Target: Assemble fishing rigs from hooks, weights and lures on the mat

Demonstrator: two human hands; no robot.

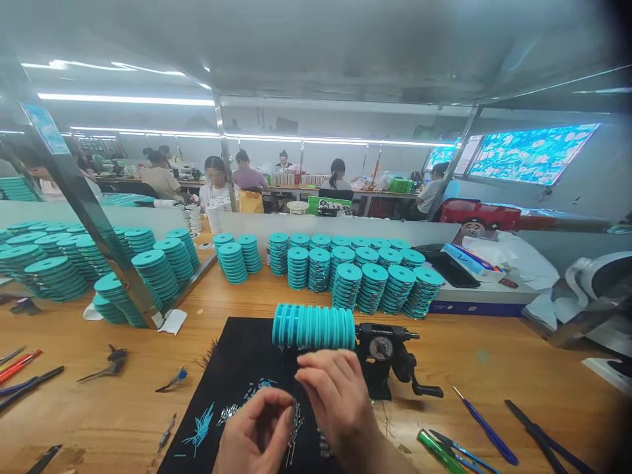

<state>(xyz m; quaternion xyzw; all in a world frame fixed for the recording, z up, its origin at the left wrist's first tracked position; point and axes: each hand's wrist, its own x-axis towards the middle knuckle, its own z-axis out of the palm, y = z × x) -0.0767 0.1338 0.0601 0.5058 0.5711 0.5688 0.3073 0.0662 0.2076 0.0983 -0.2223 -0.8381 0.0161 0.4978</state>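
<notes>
My left hand (257,431) is low in the view over a black mat (232,368), its fingers pinched on a small bundle of thin metal pins (295,421). My right hand (333,395) hovers just beside it, fingers curled and pinched close to the pins; what it holds, if anything, is too small to make out. Behind both hands a row of teal spools (313,326) lies sideways on the shaft of a black hand-crank winder (388,359). Teal scraps and small metal bits (202,426) lie scattered on the mat.
Stacks of teal spools (355,276) fill the back of the wooden bench (494,368), more at the left (54,263) behind a slanted metal post (99,224). Tweezers and pens lie at the left edge (22,372) and lower right (486,431). Several people sit at far benches.
</notes>
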